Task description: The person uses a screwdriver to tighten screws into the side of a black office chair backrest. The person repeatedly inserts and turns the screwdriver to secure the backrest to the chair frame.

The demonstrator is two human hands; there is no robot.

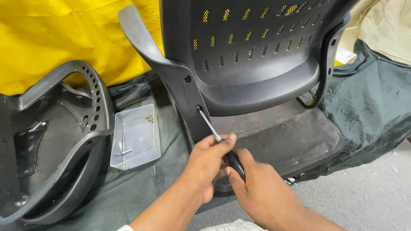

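A: Where is the screwdriver (218,139)?
B: In front of the chair (257,64), tip in the armrest bracket's lower hole (199,108), left hand (207,164) beside right hand (261,188) on it.
A: And the tray (136,136)?
B: Left of the chair, on the cloth (368,111), right of a second seat shell (51,141).

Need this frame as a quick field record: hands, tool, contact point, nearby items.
left hand: pinches the metal shaft
right hand: grips the black handle
tool: screwdriver
tip at: lower screw hole in black chair's armrest bracket
nearby: clear plastic tray with a few screws, second chair shell at left
underlay: dark cloth
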